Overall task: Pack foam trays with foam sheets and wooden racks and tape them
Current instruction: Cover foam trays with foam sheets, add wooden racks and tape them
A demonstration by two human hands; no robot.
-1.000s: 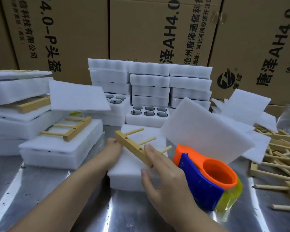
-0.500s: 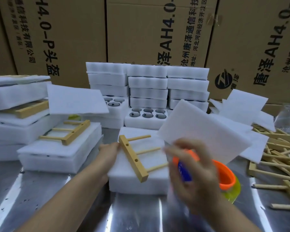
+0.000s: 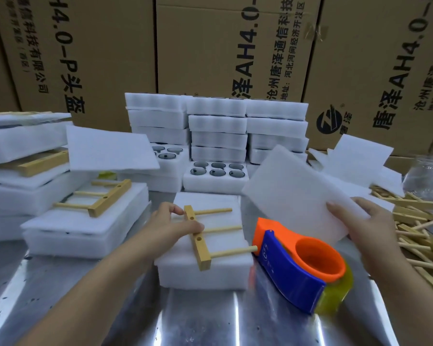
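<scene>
A wooden rack (image 3: 198,242) lies on the nearest foam tray (image 3: 203,270), mid-table (image 3: 198,323). The tape dispenser (image 3: 295,270) sits just right of that tray (at a peg's tip), with a foam sheet (image 3: 293,196) behind it. Loose racks (image 3: 415,221) are piled far right, packed trays (image 3: 85,231) lie to the left, and tray stacks (image 3: 218,126) stand behind, before cardboard boxes (image 3: 223,46).

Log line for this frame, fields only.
left hand: holds wooden rack on foam tray | right hand: grips foam sheet | tape dispenser: untouched
</scene>
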